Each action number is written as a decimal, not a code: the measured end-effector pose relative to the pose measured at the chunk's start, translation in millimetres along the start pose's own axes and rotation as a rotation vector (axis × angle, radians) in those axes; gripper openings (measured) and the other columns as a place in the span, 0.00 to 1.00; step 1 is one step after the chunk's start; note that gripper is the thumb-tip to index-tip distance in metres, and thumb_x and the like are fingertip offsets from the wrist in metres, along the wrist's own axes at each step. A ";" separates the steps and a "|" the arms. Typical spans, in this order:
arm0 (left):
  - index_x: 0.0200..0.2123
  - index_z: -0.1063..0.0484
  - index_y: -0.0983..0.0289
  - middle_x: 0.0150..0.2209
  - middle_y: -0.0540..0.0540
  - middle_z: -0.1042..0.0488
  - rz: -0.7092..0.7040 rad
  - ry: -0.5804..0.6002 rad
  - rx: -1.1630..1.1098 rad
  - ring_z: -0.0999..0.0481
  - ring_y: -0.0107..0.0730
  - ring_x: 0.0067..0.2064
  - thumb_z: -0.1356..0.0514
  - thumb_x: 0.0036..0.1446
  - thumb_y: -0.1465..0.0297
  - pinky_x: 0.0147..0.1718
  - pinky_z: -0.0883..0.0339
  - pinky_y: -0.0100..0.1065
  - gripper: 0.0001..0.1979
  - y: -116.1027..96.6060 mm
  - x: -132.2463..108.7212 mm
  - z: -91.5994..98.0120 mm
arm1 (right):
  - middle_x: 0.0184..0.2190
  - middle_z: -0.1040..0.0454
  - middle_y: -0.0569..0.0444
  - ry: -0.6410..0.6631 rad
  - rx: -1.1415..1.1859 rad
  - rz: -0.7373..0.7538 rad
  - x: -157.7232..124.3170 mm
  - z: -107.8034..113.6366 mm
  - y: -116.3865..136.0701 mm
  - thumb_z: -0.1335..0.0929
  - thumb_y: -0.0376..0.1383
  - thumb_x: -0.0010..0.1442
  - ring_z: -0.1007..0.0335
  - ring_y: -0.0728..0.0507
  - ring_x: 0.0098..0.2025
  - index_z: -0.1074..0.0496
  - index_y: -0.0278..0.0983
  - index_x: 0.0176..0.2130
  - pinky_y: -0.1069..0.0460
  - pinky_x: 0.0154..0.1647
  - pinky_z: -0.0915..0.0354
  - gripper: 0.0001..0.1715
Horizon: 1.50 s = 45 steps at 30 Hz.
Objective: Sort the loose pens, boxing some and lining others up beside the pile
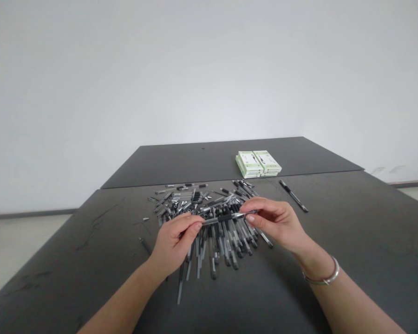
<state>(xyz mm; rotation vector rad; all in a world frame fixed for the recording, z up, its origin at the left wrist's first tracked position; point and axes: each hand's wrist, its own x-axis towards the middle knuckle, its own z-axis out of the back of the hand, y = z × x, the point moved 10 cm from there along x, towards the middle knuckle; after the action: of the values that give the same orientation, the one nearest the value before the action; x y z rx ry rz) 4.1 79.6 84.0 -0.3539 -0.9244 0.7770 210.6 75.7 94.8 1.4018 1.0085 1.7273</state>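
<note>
Both hands hold one pen (226, 217) level above a heap of pen parts (209, 208) on the dark table (334, 241). My left hand (176, 241) pinches the pen's clear barrel at its left end. My right hand (277, 221), with a silver bracelet on the wrist, pinches the right end near the tip. The pen has a black grip section in the middle. The heap under it holds several clear barrels, black caps and refills, spread loosely.
Two green-and-white boxes (258, 163) sit side by side at the back, on a second table pushed against the first. One assembled black pen (293, 195) lies alone to the right of the heap. A thin refill (144, 245) lies left of my left wrist.
</note>
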 end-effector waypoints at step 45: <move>0.48 0.26 0.62 0.38 0.55 0.23 0.088 0.280 -0.145 0.24 0.33 0.41 0.51 0.68 0.68 0.42 0.32 0.32 0.15 2.6 -5.7 -43.6 | 0.23 0.27 0.58 0.008 0.328 -0.298 -8.1 -41.9 -62.2 0.25 0.42 0.53 0.35 0.52 0.22 0.23 0.36 0.39 0.56 0.25 0.36 0.15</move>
<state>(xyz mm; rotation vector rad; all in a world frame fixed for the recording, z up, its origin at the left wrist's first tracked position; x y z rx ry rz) 36.6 79.2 54.3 -0.6180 -0.7064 0.7208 173.3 91.4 31.1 1.3557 1.4747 1.3950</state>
